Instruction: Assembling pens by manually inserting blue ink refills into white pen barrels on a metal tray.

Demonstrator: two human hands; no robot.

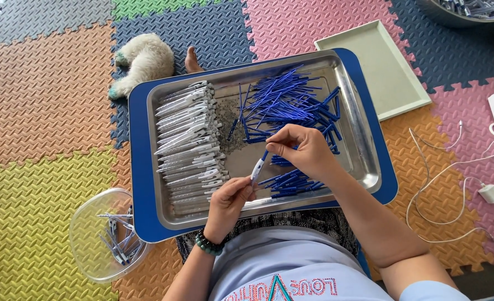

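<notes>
A steel tray (364, 161) rests on a blue board (138, 167) across my lap. My left hand (228, 202) grips a clear white pen barrel (256, 169) above the tray's near middle. My right hand (300, 149) pinches a blue refill (265, 155) whose lower end is in the barrel's top. Stacked white pen barrels (191, 139) fill the tray's left side. Loose blue refills (283, 103) lie heaped at the tray's far right, and a smaller bunch of blue pieces (291, 183) lies under my right wrist.
A clear plastic bowl (88, 234) holding several finished pens sits left of my lap. A pale green tray (378, 67) lies beyond on the right. White cables with a charger (490, 193) trail at the right. A white plush toy (141, 58) lies on the coloured foam mats.
</notes>
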